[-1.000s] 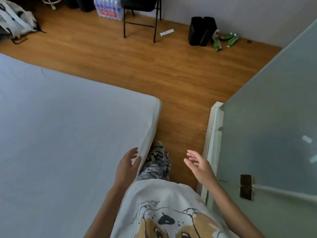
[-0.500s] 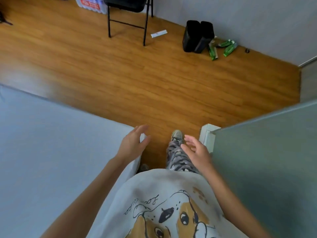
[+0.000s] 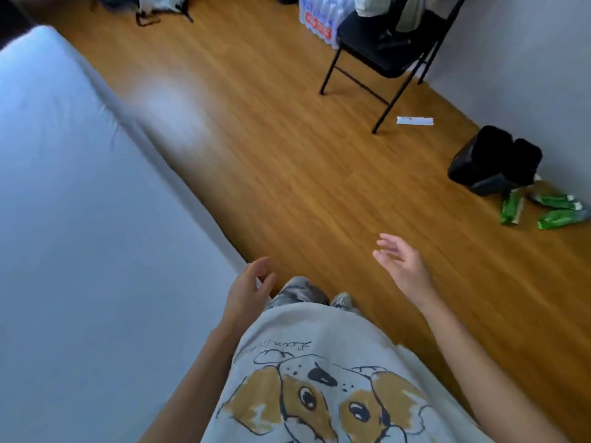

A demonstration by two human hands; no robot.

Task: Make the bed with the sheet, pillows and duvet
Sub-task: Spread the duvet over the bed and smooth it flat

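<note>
The bed (image 3: 80, 219) fills the left side, covered by a smooth pale sheet that runs down over its edge. My left hand (image 3: 248, 290) hangs beside the bed's near edge with loosely curled fingers and holds nothing. My right hand (image 3: 403, 266) is out over the wooden floor, fingers spread and relaxed, also empty. No pillows or duvet show in this view.
A black folding chair (image 3: 380, 49) with clothes on it stands at the back, a pack of water bottles (image 3: 319, 17) behind it. Black boots (image 3: 495, 161) and green packets (image 3: 556, 215) lie by the right wall. A bag (image 3: 153, 4) sits far left on the floor.
The view has swung left, away from the glass door, which is gone from sight. I have stepped past the bed's corner; my right hand moved outward over the floor.
</note>
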